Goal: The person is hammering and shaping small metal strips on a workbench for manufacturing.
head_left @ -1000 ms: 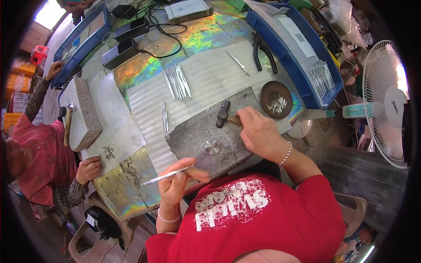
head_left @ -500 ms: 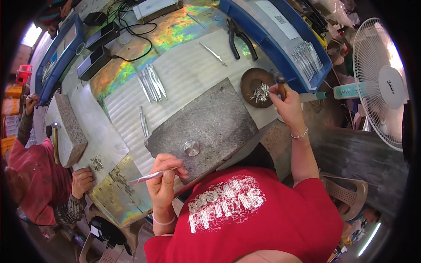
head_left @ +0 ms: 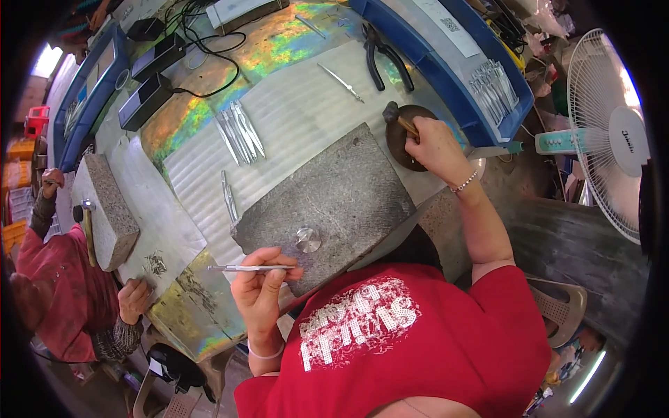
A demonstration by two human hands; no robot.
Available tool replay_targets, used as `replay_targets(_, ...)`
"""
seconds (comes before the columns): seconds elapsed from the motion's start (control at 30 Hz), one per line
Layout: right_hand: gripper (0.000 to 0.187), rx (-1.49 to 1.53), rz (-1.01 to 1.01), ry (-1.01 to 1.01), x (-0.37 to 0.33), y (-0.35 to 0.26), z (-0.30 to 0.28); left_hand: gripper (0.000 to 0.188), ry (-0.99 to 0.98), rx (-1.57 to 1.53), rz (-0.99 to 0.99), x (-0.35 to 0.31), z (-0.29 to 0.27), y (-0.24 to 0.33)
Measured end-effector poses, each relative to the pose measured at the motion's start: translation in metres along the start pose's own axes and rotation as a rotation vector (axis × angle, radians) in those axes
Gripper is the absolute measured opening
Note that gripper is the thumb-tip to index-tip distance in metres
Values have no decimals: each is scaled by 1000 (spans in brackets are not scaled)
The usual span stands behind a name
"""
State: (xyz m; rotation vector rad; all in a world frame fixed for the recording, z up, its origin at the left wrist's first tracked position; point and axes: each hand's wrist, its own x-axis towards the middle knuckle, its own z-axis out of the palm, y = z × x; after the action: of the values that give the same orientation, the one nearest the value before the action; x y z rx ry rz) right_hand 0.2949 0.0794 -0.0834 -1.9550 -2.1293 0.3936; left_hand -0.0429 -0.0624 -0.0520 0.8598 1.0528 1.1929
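Far across the desk (head_left: pixel 209 209): black pliers (head_left: pixel 385 56), loose metal strips (head_left: pixel 239 132), blue trays (head_left: pixel 446 76); white fan (head_left: pixel 613 132) at right; a co-worker's hand (head_left: pixel 132 299) near left. Grey stone slab (head_left: pixel 327 202) in the middle, small shiny round disc (head_left: pixel 308 239) on its near edge. Left hand (head_left: pixel 261 292), fingers closed on a thin silver metal strip (head_left: pixel 247 267) held level, just left of the slab. Right hand (head_left: pixel 435 143), fingers wrapped round a hammer (head_left: pixel 397 117) over a dark round dish (head_left: pixel 404 136), far right.

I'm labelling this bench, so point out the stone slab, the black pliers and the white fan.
stone slab (head_left: pixel 341 188), head view, bare top face
black pliers (head_left: pixel 387 59), head view, on a handle
white fan (head_left: pixel 613 139), head view, front grille
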Motion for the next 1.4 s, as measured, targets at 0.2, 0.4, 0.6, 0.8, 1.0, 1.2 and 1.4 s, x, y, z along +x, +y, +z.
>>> replay_targets(0.2,16,-2,-126,-98,10,2,-4,28,-18,-6,-8,1,-1,-2)
replay_targets(0.4,4,1114,349,-70,-1,4,-29,27,7,-47,-33,-1,-6,-2)
replay_targets(0.6,9,1568,303,-53,-20,-6,-36,27,40,-53,-39,0,-5,-4)
replay_targets(0.8,13,1539,301,-231,-40,-44,-45,26,51,-86,-35,1,3,-4)
replay_targets(1.0,17,1499,360,-389,-48,-71,-44,25,44,-139,-35,-1,7,-3)
replay_targets(1.2,19,1490,377,-435,-52,-93,-42,25,31,-153,-33,-1,6,-5)
replay_targets(1.4,21,1382,332,-472,-59,-113,-37,23,32,-189,-62,-2,9,-2)
